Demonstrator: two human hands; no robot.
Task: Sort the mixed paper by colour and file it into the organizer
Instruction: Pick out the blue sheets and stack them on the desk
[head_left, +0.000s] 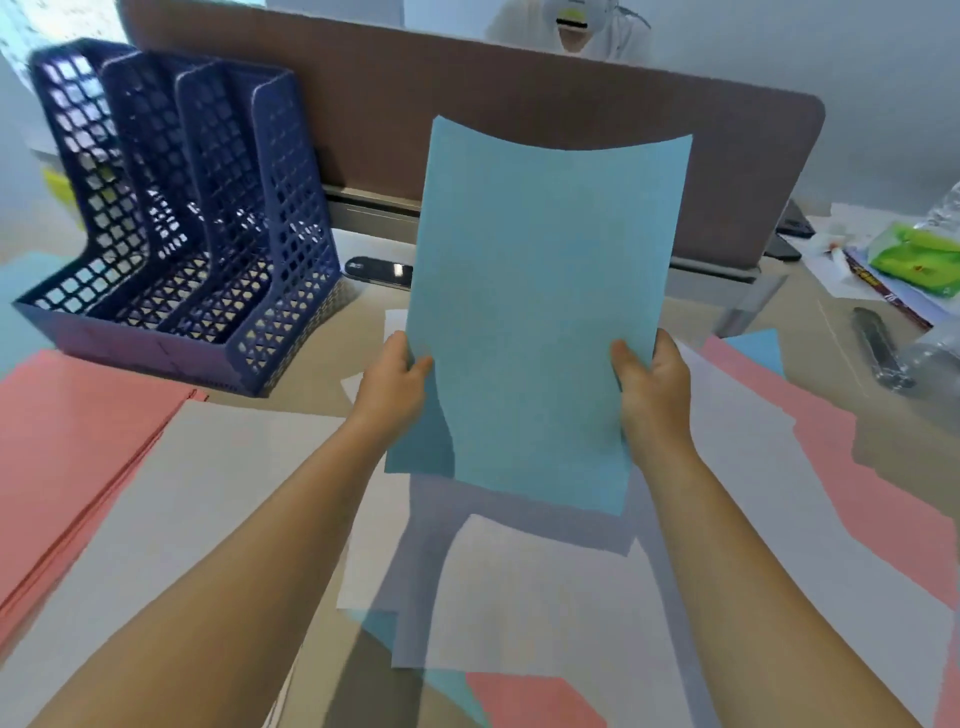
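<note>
Blue paper (540, 312) is gripped upright by the left hand (395, 384) and right hand (652, 387), fingers hidden behind it. Left of the left hand, the organizer (176, 218) is seen, slots unclear.

No legible text anywhere. The green plastic packet (922, 260) lying near the desk's far right edge is showing a small red mark, too blurred to read. The dark book spine (878, 283) just beside it is carrying yellowish lettering, also unreadable. The black oblong device (378, 270) sitting by the brown partition at the desk's back edge is showing a bright patch, no chars readable. Sheets of paper are showing no print.
</note>
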